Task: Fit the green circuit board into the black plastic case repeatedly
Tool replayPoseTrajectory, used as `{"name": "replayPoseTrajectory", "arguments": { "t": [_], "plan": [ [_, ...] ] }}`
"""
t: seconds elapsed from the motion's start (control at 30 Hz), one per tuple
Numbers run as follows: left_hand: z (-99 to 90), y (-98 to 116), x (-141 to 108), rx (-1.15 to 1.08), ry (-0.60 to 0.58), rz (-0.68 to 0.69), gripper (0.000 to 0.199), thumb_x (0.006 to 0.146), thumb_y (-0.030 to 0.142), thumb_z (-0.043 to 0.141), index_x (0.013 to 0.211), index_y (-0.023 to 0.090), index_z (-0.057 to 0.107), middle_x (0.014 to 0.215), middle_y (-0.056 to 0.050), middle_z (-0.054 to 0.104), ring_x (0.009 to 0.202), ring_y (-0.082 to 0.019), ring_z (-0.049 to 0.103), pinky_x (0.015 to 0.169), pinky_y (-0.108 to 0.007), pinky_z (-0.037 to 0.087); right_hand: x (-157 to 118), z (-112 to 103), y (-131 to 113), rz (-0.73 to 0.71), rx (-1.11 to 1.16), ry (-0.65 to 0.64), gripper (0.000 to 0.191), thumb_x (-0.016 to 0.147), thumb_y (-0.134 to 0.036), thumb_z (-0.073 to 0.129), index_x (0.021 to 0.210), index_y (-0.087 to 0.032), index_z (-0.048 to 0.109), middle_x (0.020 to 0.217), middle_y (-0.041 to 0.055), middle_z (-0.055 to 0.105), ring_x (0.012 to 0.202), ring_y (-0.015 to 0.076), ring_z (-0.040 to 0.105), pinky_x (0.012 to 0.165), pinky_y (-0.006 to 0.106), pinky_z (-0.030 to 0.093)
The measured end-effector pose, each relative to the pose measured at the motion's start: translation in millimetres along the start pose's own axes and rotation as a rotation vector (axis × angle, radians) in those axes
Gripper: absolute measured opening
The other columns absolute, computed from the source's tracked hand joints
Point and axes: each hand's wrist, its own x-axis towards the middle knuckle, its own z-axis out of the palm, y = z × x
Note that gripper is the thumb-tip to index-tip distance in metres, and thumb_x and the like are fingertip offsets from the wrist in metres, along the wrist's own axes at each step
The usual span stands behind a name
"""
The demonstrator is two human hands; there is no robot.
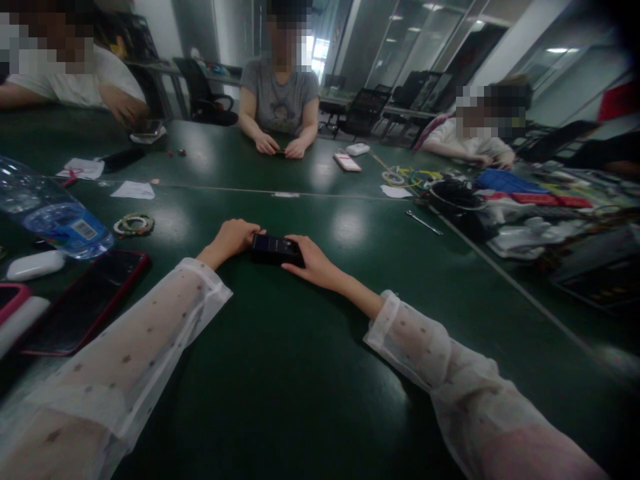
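A small black box (274, 251) with faint pale print on top rests on the dark green table (300, 347). My left hand (234, 237) grips its left end, fingers curled and partly hidden behind it. At the opposite end my right hand (314, 261) is closed round the box, thumb along the near side and fingers over the far side. Both forearms are in sheer white sleeves dotted with stars.
On the left lie a water bottle (70, 223), a red-cased phone (85, 303), a white case (36, 265) and bracelets (134, 225). A wrench (424, 223) lies to the right, near heaped cables and tools (520, 213). Three people sit around the table.
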Motion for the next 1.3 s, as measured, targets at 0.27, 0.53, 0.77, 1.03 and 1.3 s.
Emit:
{"name": "replayPoseTrajectory", "arguments": {
  "t": [0.27, 0.53, 0.77, 1.03, 1.3],
  "plan": [
    [0.1, 0.7, -0.1, -0.012, -0.005, -0.013, 0.047, 0.104, 0.05, 0.044, 0.079, 0.022, 0.072, 0.078, -0.008, 0.074, 0.071, -0.022, 0.069, 0.061, -0.029, 0.037, 0.5, -1.0, 5.1, 0.008, 0.104, 0.027, 0.061, 0.089, -0.05, 0.073, 0.136, -0.021, 0.048, 0.128, 0.0161, 0.063, 0.119, 0.0334, 0.062, 0.103, 0.057, 0.052],
    [-0.7, 1.3, 0.0, -0.019, -0.005, -0.019, 0.048, 0.104, 0.051, 0.043, 0.077, 0.022, 0.071, 0.078, -0.007, 0.074, 0.07, -0.022, 0.068, 0.061, -0.029, 0.037, -0.1, -1.5, 5.7, 0.0, 0.127, 0.036, 0.061, 0.088, -0.051, 0.073, 0.134, -0.021, 0.048, 0.127, 0.016, 0.062, 0.117, 0.0331, 0.063, 0.101, 0.057, 0.054],
    [-0.4, 1.5, -0.7, -0.008, -0.006, -0.018, 0.046, 0.103, 0.05, 0.045, 0.078, 0.021, 0.071, 0.078, -0.007, 0.074, 0.068, -0.02, 0.067, 0.06, -0.028, 0.037, -0.4, -1.4, 6.4, 0.016, 0.157, 0.03, 0.059, 0.089, -0.049, 0.073, 0.135, -0.021, 0.047, 0.13, 0.0159, 0.061, 0.12, 0.0327, 0.062, 0.102, 0.057, 0.053],
    [-2.3, 1.6, -0.9, 0.017, -0.041, -0.032, 0.029, 0.099, 0.032, 0.05, 0.09, 0.023, 0.075, 0.085, -0.008, 0.077, 0.077, -0.023, 0.071, 0.062, -0.029, 0.039, 1.0, -1.5, 6.2, 0.058, 0.201, 0.046, 0.059, 0.088, -0.05, 0.072, 0.133, -0.021, 0.046, 0.131, 0.0162, 0.06, 0.122, 0.0324, 0.061, 0.105, 0.055, 0.052],
    [-3.2, 0.1, -2.0, 0.009, -0.037, -0.004, 0.025, 0.094, 0.027, 0.054, 0.098, 0.024, 0.078, 0.09, -0.008, 0.077, 0.079, -0.023, 0.071, 0.065, -0.029, 0.042, 0.2, -3.2, 2.5, 0.107, 0.243, 0.181, 0.062, 0.087, -0.061, 0.069, 0.132, -0.024, 0.046, 0.125, 0.0131, 0.061, 0.117, 0.0313, 0.063, 0.103, 0.053, 0.053]
  ]
}}
